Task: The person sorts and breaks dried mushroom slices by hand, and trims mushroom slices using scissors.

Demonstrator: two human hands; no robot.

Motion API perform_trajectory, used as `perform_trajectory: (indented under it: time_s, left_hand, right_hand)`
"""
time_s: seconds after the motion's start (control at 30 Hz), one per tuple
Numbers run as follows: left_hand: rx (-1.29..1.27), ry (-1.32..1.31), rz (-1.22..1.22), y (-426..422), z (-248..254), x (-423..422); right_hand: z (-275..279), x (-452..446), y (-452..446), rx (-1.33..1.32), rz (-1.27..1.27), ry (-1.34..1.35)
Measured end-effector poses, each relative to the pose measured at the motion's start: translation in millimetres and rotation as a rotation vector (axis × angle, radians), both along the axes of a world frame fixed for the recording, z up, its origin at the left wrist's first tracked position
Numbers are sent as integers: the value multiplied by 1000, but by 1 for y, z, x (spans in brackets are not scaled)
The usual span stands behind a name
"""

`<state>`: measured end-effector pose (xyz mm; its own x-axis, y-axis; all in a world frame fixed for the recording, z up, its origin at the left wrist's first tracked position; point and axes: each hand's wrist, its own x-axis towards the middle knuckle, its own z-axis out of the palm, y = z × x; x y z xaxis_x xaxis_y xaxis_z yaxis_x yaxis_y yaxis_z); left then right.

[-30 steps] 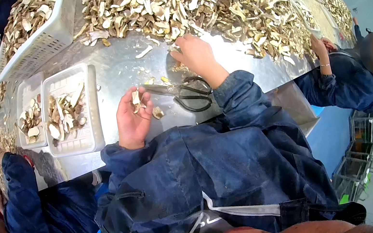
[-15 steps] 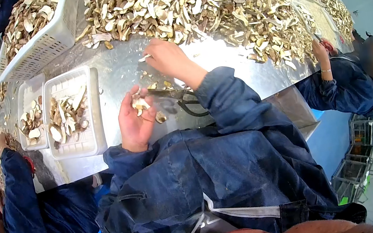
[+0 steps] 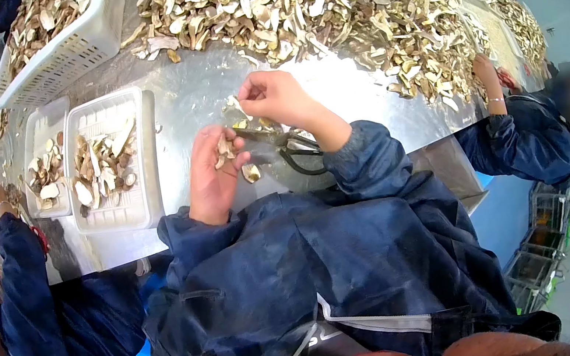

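My left hand [image 3: 212, 178] is palm up with fingers curled round a few dried mushroom slices [image 3: 224, 150]. Above and to its right, my right hand [image 3: 278, 98] is closed in a pinch over the metal table; pale bits [image 3: 232, 104] show by its fingertips, and I cannot tell whether it grips one. Black-handled scissors [image 3: 299, 152] lie on the table below my right wrist, their blades pointing toward my left hand. A loose mushroom slice [image 3: 251, 173] rests just right of my left fingers.
A large heap of mushroom slices [image 3: 317, 5] covers the far table [image 3: 184, 82]. Two white trays [image 3: 151, 154] [image 3: 44, 209] with slices stand at left, below a white crate [image 3: 71, 74]. Co-workers [image 3: 518, 141] [image 3: 27, 293] sit on both sides.
My right hand has come down and to the right, closer to the scissors. My left hand has risen slightly and turned, its fingers more curled over the slices.
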<state>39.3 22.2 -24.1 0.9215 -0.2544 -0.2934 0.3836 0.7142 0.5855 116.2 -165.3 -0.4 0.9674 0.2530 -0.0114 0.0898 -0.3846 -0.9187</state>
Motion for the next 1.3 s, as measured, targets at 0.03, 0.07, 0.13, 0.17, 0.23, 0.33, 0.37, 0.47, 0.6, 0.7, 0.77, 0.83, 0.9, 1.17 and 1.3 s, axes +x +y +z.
perform_trajectory:
  time_s: [0.03, 0.07, 0.13, 0.17, 0.23, 0.33, 0.37, 0.47, 0.6, 0.7, 0.77, 0.83, 0.9, 1.17, 1.3]
  left_hand:
    - [48, -2, -8, -2, 3, 1]
    - [96, -6, -16, -5, 6, 2]
    - [175, -21, -11, -11, 8, 5]
    - [200, -8, -14, -14, 11, 5]
    - [248, 17, -16, -16, 17, 6]
    - [244, 20, 16, -14, 15, 4]
    - [236, 11, 8, -11, 13, 3]
    - [225, -7, -46, -1, 7, 1]
    - [303, -6, -190, 0, 13, 0]
    - [375, 12, -235, -2, 22, -4]
    - [412, -9, -276, 3, 14, -4]
    - [416, -7, -284, 3, 13, -4]
    - [411, -20, -295, 4, 9, -4]
    - [302, -37, -342, 11, 8, -4]
    - [200, -3, -242, 18, 12, -3]
  right_hand:
    - [-3, -6, 3, 121, -7, 3]
    - [-5, -13, 5, 241, -13, 5]
    - [12, -26, 10, 247, 30, 130]
    - [19, -32, 12, 252, 50, 192]
    - [20, -41, 20, 96, 59, 13]
    - [15, -46, 24, 198, 62, -16]
    - [14, -45, 23, 242, 60, 53]
    - [16, -38, 12, 243, 23, 193]
    - [14, -33, 5, 359, 164, 267]
    - [21, -36, 2, 307, 220, 306]
    - [14, -35, 0, 374, 232, 376]
    - [11, -34, 2, 339, 244, 376]
    - [16, -36, 2, 336, 227, 415]
    - [0, -33, 0, 431, 173, 544]
    - [-4, -26, -5, 172, 60, 195]
